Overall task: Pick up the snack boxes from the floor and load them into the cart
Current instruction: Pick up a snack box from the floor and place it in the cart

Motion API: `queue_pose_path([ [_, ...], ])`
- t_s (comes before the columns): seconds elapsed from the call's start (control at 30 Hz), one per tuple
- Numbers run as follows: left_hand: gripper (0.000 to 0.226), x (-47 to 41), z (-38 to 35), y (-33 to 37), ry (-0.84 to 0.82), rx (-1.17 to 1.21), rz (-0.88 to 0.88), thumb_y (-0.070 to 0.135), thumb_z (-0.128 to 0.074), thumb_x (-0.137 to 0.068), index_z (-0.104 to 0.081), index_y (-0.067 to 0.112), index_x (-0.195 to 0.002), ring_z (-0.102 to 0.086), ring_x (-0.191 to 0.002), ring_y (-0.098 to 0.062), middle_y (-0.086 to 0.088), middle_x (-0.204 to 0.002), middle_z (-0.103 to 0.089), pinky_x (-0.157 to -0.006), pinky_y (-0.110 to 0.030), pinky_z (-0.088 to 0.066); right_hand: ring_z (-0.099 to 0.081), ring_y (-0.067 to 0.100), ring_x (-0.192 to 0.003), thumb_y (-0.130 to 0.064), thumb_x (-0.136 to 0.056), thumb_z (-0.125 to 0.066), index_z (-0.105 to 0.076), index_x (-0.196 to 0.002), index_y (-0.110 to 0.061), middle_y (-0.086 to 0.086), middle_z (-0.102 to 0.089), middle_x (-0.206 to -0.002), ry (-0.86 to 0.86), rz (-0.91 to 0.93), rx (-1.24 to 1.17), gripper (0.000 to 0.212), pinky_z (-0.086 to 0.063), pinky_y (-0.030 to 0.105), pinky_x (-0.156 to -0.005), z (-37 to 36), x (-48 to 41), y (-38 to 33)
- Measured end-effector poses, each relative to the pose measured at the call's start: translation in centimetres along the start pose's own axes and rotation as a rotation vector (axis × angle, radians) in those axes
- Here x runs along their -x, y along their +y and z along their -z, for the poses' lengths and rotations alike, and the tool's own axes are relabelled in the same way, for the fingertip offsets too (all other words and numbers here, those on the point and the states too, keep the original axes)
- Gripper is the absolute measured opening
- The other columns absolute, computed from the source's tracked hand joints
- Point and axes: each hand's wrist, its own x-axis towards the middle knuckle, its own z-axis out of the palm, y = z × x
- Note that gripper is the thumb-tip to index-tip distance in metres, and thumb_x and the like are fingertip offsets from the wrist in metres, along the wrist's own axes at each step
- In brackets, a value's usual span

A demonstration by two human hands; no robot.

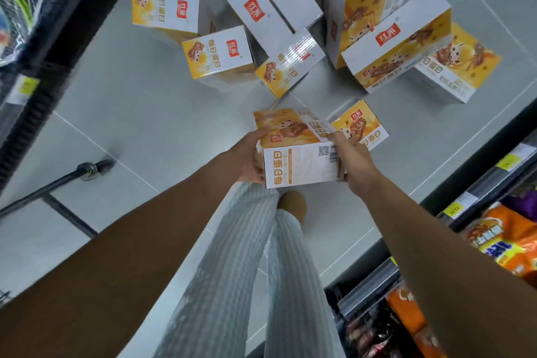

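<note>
Closest to us, at 6 o'clock, are the striped trousers and a brown shoe. Just above the shoe the held snack box sits between both hands, and it seems already off the floor; its long axis runs from 9 to 3 o'clock, so each hand has one end. The left hand holds the 9 o'clock end, its fingers curled over the top edge; the right hand wraps the 3 o'clock corner, fingertips hidden.

A black bar with a wheel lies at 9 o'clock, perhaps a part of the cart; we judge the box must swing that way, and nothing stands between. At 4 o'clock a shelf of snack bags is near the right arm.

Just beyond, at 1 o'clock, a second box lies on the floor; farther, from 11 to 1 o'clock, many boxes lie scattered.
</note>
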Motion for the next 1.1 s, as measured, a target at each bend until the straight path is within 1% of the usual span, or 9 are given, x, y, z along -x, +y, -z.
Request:
queue_pose_path([
  [0.07,0.049,2.7,0.4,-1.7,0.008,0.020,0.015,0.049,-0.060,-0.083,-0.054,0.018,-0.120,-0.060,-0.105,-0.032,-0.012,-0.102,-0.062,-0.097,-0.052,-0.044,-0.063,0.012,-0.067,-0.033,-0.091,-0.055,-0.061,-0.081,-0.019,-0.004,-0.067,-0.073,-0.029,0.010,0.006,0.017,-0.051,0.028,-0.064,0.2,2.6,0.5],
  [0.17,0.039,6.2,1.7,-4.6,0.002,0.074,-0.030,0.048,-0.062,-0.081,-0.058,0.019,-0.107,-0.056,-0.113,-0.029,-0.012,-0.111,-0.056,-0.102,-0.050,-0.042,-0.067,0.021,-0.078,-0.035,-0.091,-0.053,-0.064,-0.092,-0.021,0.002,-0.072,-0.085,-0.129,-0.016,0.021,0.018,-0.055,0.038,-0.075,0.3,7.0,1.2],
  [0.27,0.028,10.9,3.1,-7.4,-0.052,0.086,-0.135,0.046,-0.057,-0.085,-0.059,0.019,-0.091,-0.053,-0.095,-0.025,-0.010,-0.091,-0.052,-0.097,-0.044,-0.042,-0.065,0.027,-0.092,-0.031,-0.093,-0.049,-0.062,-0.110,-0.018,0.012,-0.069,-0.105,-0.273,-0.006,-0.032,0.025,-0.052,0.047,-0.088,0.9,11.4,1.3],
  [0.4,0.028,17.0,6.1,-10.3,-0.041,0.119,-0.272,0.047,-0.053,-0.087,-0.058,0.020,-0.079,-0.048,-0.080,-0.022,-0.006,-0.080,-0.046,-0.087,-0.037,-0.042,-0.064,0.028,-0.099,-0.028,-0.094,-0.046,-0.064,-0.107,-0.016,0.011,-0.067,-0.110,-0.438,-0.022,-0.022,0.025,-0.050,0.044,-0.088,0.2,16.9,-0.6],
  [0.53,0.029,24.5,9.9,-13.1,-0.001,0.168,-0.445,0.046,-0.050,-0.088,-0.056,0.019,-0.099,-0.047,-0.073,-0.019,-0.005,-0.080,-0.047,-0.073,-0.031,-0.043,-0.055,0.033,-0.125,-0.040,-0.082,-0.062,-0.060,-0.130,-0.018,0.012,-0.060,-0.134,-0.529,0.009,0.199,0.053,-0.036,0.055,-0.108,-3.1,23.0,-3.3],
  [0.67,0.023,32.1,14.7,-16.2,0.102,0.169,-0.739,0.039,-0.056,-0.089,-0.049,0.033,-0.110,-0.057,-0.085,-0.021,-0.001,-0.096,-0.059,-0.079,-0.031,-0.047,-0.068,0.028,-0.092,-0.048,-0.084,-0.063,-0.068,-0.108,-0.019,0.008,-0.074,-0.102,-0.662,0.121,0.370,0.039,-0.050,0.047,-0.091,-8.7,30.1,-4.6],
  [0.77,0.029,37.9,19.0,-18.8,0.251,0.221,-0.966,0.022,-0.053,-0.095,-0.039,0.033,-0.117,-0.059,-0.079,-0.012,-0.001,-0.111,-0.060,-0.055,-0.014,-0.051,-0.070,0.024,-0.088,-0.049,-0.089,-0.055,-0.066,-0.113,-0.020,0.007,-0.073,-0.107,-0.733,0.229,0.453,0.039,-0.055,0.041,-0.082,-14.2,35.9,-4.8],
  [0.93,0.066,44.8,26.6,-24.5,0.446,0.358,-1.199,0.022,-0.061,-0.090,-0.028,0.031,-0.147,-0.065,-0.107,-0.022,0.001,-0.134,-0.058,-0.097,-0.045,-0.049,-0.073,0.016,-0.075,-0.040,-0.096,-0.051,-0.066,-0.105,-0.020,0.002,-0.076,-0.088,-0.886,0.347,0.507,0.026,-0.058,0.038,-0.079,-23.0,45.2,-3.4],
  [1.1,0.063,46.8,35.2,-31.9,0.499,0.610,-1.305,0.009,-0.053,-0.094,-0.026,0.023,-0.148,-0.066,-0.089,-0.010,-0.004,-0.131,-0.056,-0.062,-0.017,-0.056,-0.073,0.014,-0.066,-0.036,-0.094,-0.055,-0.066,-0.095,-0.017,0.001,-0.076,-0.080,-0.987,0.435,0.707,0.022,-0.061,0.030,-0.069,-32.8,52.7,0.3],
])
